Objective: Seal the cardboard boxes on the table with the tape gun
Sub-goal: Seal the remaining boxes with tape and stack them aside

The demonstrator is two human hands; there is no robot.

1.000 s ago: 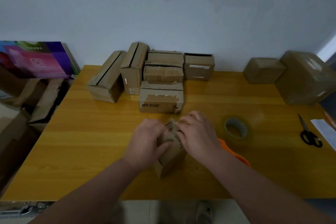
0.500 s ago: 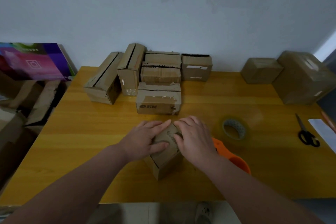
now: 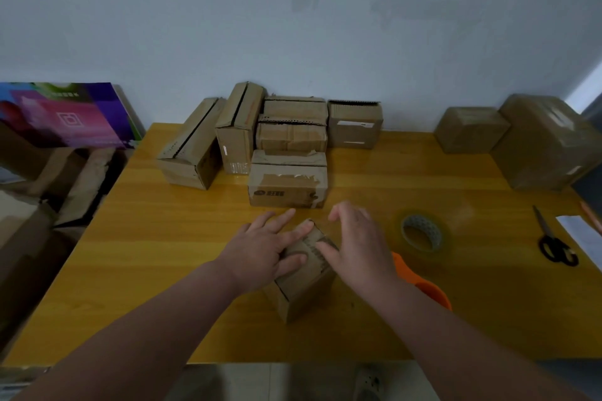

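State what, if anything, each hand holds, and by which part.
Nothing is gripped. The left hand presses flat on top of the box; the right hand only touches its top right edge.

Left hand (image 3: 264, 249) lies flat, fingers straight; right hand (image 3: 358, 246) relaxed, spread.

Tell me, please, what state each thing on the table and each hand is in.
small box: flaps folded down, standing on the table.
left hand: fingers straight, pressing the small box's top.
right hand: open, fingers relaxed over the small box.
tape gun: lying unheld, only partly visible.
tape roll: lying flat.
scissors: blades closed.
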